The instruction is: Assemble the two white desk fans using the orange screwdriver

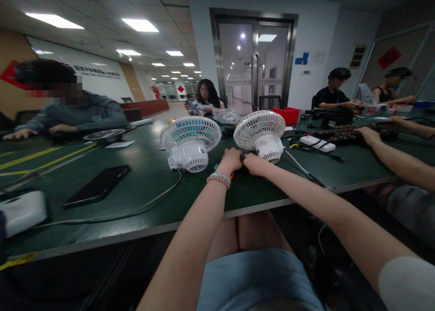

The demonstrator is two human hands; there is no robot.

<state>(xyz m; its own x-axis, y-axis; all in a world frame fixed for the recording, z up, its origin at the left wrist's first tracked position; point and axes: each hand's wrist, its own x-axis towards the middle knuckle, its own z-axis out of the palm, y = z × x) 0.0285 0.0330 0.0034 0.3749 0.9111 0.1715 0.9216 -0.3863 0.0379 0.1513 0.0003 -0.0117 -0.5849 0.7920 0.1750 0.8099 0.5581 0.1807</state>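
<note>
Both my arms reach out over the dark green table (142,179). My left hand (231,160) is closed, with a bead bracelet on the wrist, and meets my right hand (253,162), also closed, between two small white fans. Something small and dark sits between the two hands; I cannot make it out. The left fan (189,141) stands to the left of my hands, the right fan (261,134) just behind my right hand. A white cable (149,202) runs from the left fan across the table.
A black phone (98,185) lies flat at the left, a white box (22,211) at the far left edge. Other people sit around the table; a co-worker's arm (390,157) stretches in from the right. A white adapter (317,143) with black cable and a red bin (287,114) lie beyond.
</note>
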